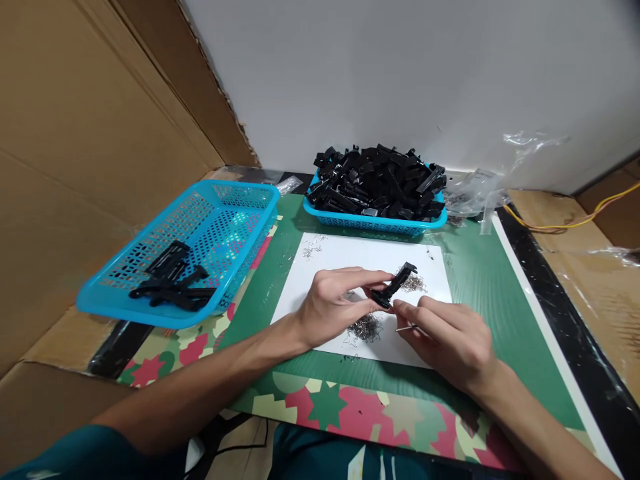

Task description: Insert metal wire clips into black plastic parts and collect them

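My left hand grips a black plastic part between thumb and fingers, with its long arm tilted up to the right. Close against the part's lower end are the fingertips of my right hand. A thin metal rod sticks out from that hand's curled fingers; its other end is hidden. Under the hands lies a white sheet with a pile of small wire springs below the part. A second small heap of springs sits just behind it.
At the back a blue basket is heaped with black plastic parts. Another blue basket at left holds several black parts. Clear plastic bags lie back right. Cardboard walls the left side; a yellow cable runs at right.
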Demonstrator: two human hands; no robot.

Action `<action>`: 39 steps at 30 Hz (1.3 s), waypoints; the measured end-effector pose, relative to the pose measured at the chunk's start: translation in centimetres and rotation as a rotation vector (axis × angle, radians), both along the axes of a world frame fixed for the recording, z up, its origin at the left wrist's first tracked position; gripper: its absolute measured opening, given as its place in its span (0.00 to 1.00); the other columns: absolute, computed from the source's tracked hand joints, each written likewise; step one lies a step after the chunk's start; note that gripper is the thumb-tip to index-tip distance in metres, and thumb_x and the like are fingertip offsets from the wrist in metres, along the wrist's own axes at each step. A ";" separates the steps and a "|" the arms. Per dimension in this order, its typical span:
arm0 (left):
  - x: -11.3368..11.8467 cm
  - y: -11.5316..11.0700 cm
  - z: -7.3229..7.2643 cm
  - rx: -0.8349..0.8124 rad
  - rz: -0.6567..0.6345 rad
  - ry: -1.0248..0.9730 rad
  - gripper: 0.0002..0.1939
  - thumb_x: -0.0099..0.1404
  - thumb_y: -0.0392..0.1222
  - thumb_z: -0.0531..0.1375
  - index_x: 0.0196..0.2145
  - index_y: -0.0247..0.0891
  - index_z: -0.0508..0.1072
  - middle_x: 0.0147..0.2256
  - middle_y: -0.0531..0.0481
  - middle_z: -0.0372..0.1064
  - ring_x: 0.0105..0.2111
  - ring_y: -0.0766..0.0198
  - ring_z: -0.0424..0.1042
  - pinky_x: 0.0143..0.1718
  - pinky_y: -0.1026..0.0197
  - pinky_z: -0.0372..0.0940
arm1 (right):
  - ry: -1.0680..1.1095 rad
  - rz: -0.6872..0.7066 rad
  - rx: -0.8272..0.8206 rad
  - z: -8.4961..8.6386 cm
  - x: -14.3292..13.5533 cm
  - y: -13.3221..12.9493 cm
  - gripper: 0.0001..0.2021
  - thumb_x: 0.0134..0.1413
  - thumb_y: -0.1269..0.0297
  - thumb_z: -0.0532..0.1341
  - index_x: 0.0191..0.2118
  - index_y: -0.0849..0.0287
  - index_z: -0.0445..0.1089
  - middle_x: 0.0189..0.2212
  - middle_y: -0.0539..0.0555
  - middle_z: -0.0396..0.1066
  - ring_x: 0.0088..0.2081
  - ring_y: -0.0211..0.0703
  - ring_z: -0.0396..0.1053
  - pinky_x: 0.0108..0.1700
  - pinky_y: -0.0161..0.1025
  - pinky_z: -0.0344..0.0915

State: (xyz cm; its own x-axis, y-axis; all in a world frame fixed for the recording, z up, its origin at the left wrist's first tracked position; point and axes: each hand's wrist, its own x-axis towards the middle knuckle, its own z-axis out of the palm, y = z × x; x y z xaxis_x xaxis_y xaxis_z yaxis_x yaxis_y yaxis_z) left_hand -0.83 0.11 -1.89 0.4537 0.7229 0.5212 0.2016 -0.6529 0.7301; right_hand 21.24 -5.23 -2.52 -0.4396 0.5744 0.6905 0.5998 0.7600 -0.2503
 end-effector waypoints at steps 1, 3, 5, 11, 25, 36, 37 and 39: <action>-0.1 0.0 -0.1 0.013 -0.016 0.007 0.16 0.66 0.35 0.70 0.51 0.35 0.81 0.39 0.43 0.82 0.37 0.60 0.81 0.39 0.61 0.77 | -0.006 0.014 -0.007 0.1 0.0 0.0 0.08 0.68 0.76 0.57 0.45 0.59 0.71 0.23 0.47 0.66 0.22 0.36 0.61 0.24 0.37 0.56; -0.2 0.2 -0.3 0.049 -0.049 0.007 0.16 0.67 0.36 0.69 0.53 0.35 0.80 0.38 0.43 0.81 0.37 0.60 0.80 0.39 0.60 0.77 | -0.021 0.033 -0.013 0.4 0.0 0.0 0.08 0.69 0.77 0.56 0.45 0.60 0.71 0.23 0.48 0.67 0.22 0.37 0.62 0.24 0.37 0.57; -0.3 0.3 -0.4 0.085 -0.076 0.009 0.17 0.68 0.36 0.69 0.54 0.36 0.79 0.38 0.43 0.80 0.38 0.60 0.78 0.40 0.59 0.75 | -0.040 0.038 -0.007 0.6 -0.1 0.0 0.09 0.69 0.78 0.55 0.45 0.61 0.70 0.23 0.48 0.67 0.22 0.37 0.62 0.24 0.37 0.57; -0.4 0.4 -0.4 0.145 -0.085 0.027 0.18 0.69 0.35 0.68 0.56 0.36 0.78 0.37 0.44 0.78 0.38 0.61 0.76 0.40 0.60 0.73 | -0.072 0.046 -0.003 0.8 0.0 0.0 0.08 0.69 0.79 0.55 0.46 0.63 0.69 0.23 0.50 0.69 0.22 0.38 0.63 0.24 0.38 0.58; -0.5 0.6 -0.5 0.154 -0.105 0.062 0.16 0.70 0.34 0.66 0.54 0.36 0.79 0.39 0.44 0.81 0.36 0.61 0.78 0.38 0.62 0.73 | -0.086 0.080 -0.036 0.7 0.2 0.0 0.10 0.73 0.77 0.53 0.43 0.60 0.69 0.22 0.46 0.62 0.22 0.36 0.56 0.23 0.38 0.54; -0.9 1.0 -1.0 0.091 -0.246 0.104 0.18 0.73 0.36 0.63 0.59 0.38 0.77 0.44 0.41 0.82 0.41 0.58 0.82 0.45 0.58 0.75 | -0.057 0.036 -0.092 0.9 0.7 0.0 0.10 0.72 0.75 0.57 0.43 0.61 0.76 0.22 0.46 0.63 0.22 0.35 0.60 0.23 0.37 0.55; -0.7 1.0 -1.0 0.079 -0.241 0.088 0.18 0.73 0.37 0.63 0.59 0.37 0.77 0.44 0.41 0.82 0.41 0.58 0.82 0.45 0.59 0.75 | -0.032 0.031 -0.109 1.0 0.7 0.0 0.09 0.72 0.74 0.58 0.44 0.61 0.77 0.23 0.47 0.65 0.22 0.34 0.62 0.24 0.36 0.56; -0.4 0.9 -0.9 0.040 -0.216 0.050 0.18 0.71 0.38 0.66 0.57 0.35 0.79 0.43 0.40 0.82 0.40 0.58 0.82 0.43 0.59 0.76 | 0.030 0.035 -0.149 1.2 0.9 0.1 0.08 0.71 0.73 0.60 0.45 0.60 0.77 0.24 0.47 0.68 0.22 0.34 0.64 0.24 0.34 0.57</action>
